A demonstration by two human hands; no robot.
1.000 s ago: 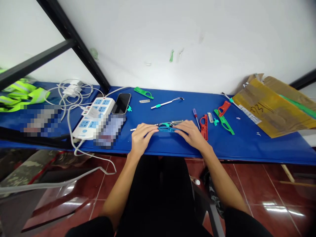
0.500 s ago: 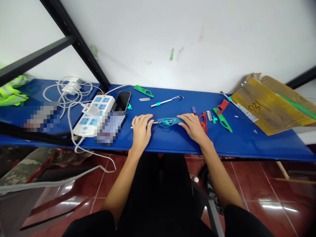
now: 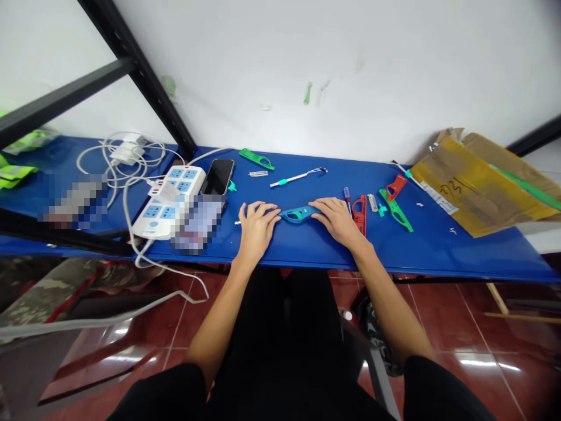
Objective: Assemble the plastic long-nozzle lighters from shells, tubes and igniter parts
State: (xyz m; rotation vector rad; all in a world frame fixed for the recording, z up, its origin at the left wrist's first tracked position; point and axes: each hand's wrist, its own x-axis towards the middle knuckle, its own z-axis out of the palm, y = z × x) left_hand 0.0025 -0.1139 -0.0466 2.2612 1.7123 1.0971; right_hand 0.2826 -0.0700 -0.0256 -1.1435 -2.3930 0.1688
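A blue plastic casing (image 3: 298, 214) with a teal piece inside its ring lies between my hands, near the front edge of the blue table. My left hand (image 3: 259, 225) grips its left end with fingertips pressed together; a thin metal rod's tip pokes out left of that hand. On the casing's right end, my right hand (image 3: 335, 216) is closed round it. A red casing (image 3: 360, 216) and a purple-handled screwdriver (image 3: 347, 194) are just right of my right hand. Behind lies a metal rod with a teal clip (image 3: 283, 182).
A white power strip (image 3: 169, 202), cables and a black phone (image 3: 218, 177) are at the left. Green casings (image 3: 398, 211) and small metal parts lie about the blue table (image 3: 438, 251). A taped cardboard box (image 3: 464, 187) stands at the right, a black shelf post (image 3: 149, 82) at the left.
My left hand has moved right onto the casing's left end. The rod and wires that showed between my left hand and the casing no longer show there.
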